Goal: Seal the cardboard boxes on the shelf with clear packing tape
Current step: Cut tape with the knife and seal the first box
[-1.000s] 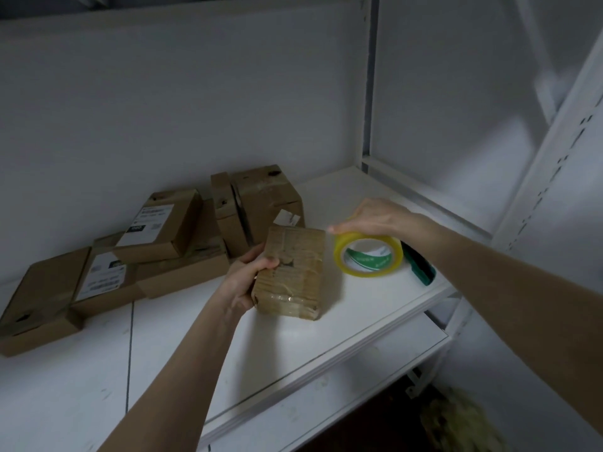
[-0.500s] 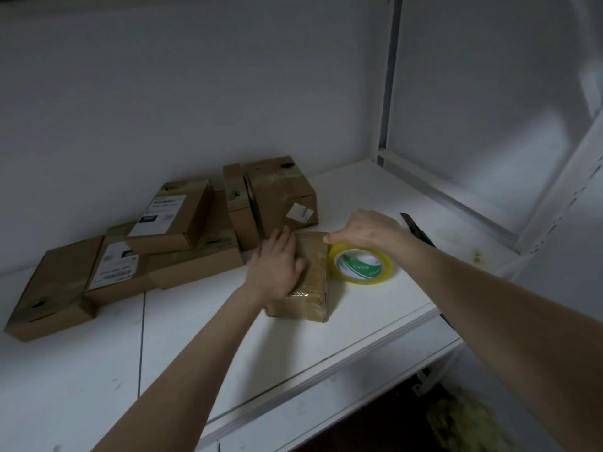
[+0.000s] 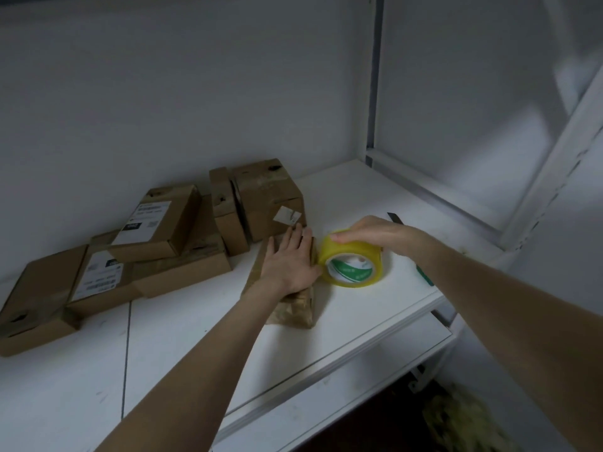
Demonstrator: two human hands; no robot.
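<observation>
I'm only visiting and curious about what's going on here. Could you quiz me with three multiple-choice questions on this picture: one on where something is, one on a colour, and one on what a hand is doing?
1. Where is the tape roll relative to the small taped box?
A. Just to its right, on the shelf
B. On the floor
C. Hanging on the wall

2. What colour is the label inside the roll?
A. Red
B. Green and white
C. Blue

3. How is the left hand placed?
A. Flat on the small taped box, fingers straight
B. A fist in the air
C. Gripping a pen

Answers:
1. A: the roll stands beside the box's right edge, under the right hand.
2. B: the inner ring shows green with white.
3. A: the palm lies on the box top.
</observation>
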